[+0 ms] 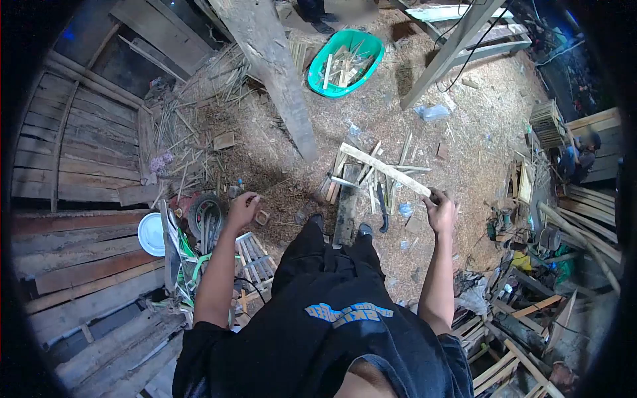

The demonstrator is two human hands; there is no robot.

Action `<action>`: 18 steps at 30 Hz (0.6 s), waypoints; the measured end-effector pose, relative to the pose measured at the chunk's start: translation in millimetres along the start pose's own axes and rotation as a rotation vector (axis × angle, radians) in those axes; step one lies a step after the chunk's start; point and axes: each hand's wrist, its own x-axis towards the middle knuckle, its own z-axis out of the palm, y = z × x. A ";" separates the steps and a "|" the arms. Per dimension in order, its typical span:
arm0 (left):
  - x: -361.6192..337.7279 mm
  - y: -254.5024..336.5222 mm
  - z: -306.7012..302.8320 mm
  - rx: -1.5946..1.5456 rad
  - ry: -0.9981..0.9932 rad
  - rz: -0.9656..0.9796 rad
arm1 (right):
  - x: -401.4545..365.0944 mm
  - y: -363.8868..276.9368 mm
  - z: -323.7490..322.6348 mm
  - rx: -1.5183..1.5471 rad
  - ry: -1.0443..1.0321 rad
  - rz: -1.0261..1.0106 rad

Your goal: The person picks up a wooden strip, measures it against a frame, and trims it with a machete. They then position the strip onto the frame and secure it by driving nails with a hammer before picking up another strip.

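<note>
My right hand (441,211) grips one end of a pale wooden slat (385,170), which slants up and left over the work area. Off to the left, my left hand (244,211) has its fingers curled toward the thumb; what they hold, if anything, is too small to make out. Between my feet lies a long worn wooden block (346,215). Right of the block is a large knife (382,209) with a dark handle. Several cut sticks (402,159) lie crossed beneath and beyond the slat.
A green tub (376,56) holds wood scraps. Two posts, a broad plank (275,73) and a thinner beam (451,56), stand ahead. At left are a wheel (204,215) and a white round lid (151,234). Another person (581,158) sits far right near stacked timber.
</note>
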 end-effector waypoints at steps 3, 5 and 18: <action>8.0 -27.4 -4.3 -0.025 -0.014 0.020 | -5.3 -11.8 5.3 0.003 -0.006 0.023; 3.5 -19.3 -13.5 0.072 -0.020 0.063 | -10.3 -19.4 5.0 0.024 -0.007 0.047; -1.3 -4.3 22.7 0.229 -0.110 0.027 | -31.2 36.9 -17.7 0.006 0.039 0.051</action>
